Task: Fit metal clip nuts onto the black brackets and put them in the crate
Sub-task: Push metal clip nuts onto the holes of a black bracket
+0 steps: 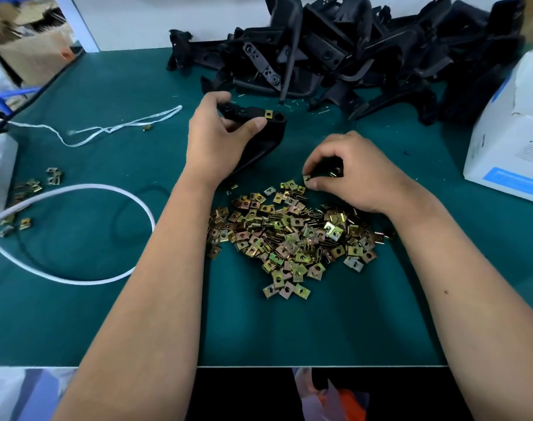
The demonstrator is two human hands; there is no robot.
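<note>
while the left hand [216, 138] held a black bracket [259, 129] just above the green counter [107, 314], its fingers were curled over the far end and its thumb pressed along the near side, so that grip was closed round the part. one brass-coloured clip nut [269, 113] already sat on the bracket's upper face, beside a round hole. the right hand [353, 174] hovered at the far edge of a loose heap of clip nuts [292, 238], thumb and forefinger pinching a single nut [307, 178], the other fingers curled in over something dark that could not be made out. the heap lay between the two forearms, near the middle of the counter. a big pile of black brackets [350, 53] was stacked along the far edge. a few stray clip nuts [31, 189] lay at the left, near a white cable [107, 189] looping across the counter and a length of white string [113, 127]. a white box [508, 138] stood at the right edge.
</note>
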